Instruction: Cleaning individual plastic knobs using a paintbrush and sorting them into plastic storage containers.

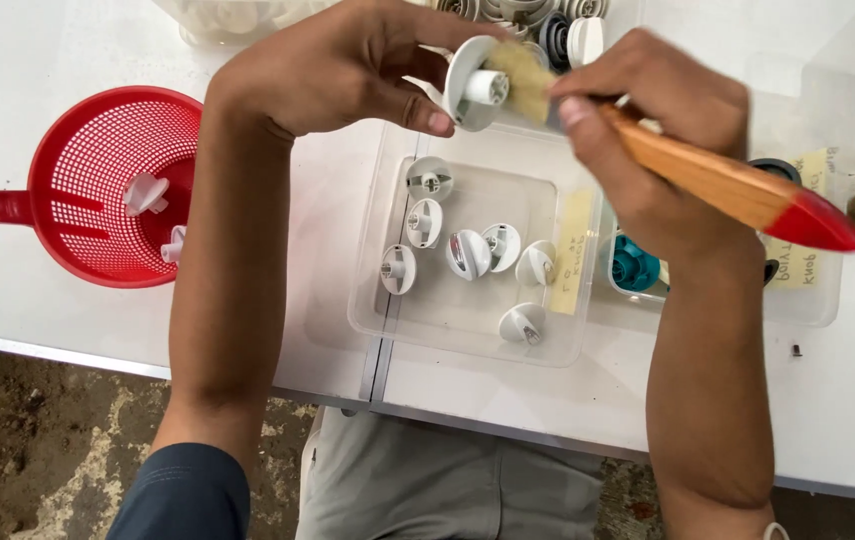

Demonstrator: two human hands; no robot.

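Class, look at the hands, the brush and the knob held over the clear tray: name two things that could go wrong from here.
1. The left hand pinches the white knob by its rim only; pressure from the brush in the right hand might knock it into the clear tray.
2. Brushed-off dust may fall on the knobs lying in that tray.

A round white knob (476, 85) with a short hollow stem is held on edge above the desk's far side, stem facing right. A brush (708, 175) with pale bristles, an orange wooden handle and red tip lies slantwise, bristles touching the knob's stem.
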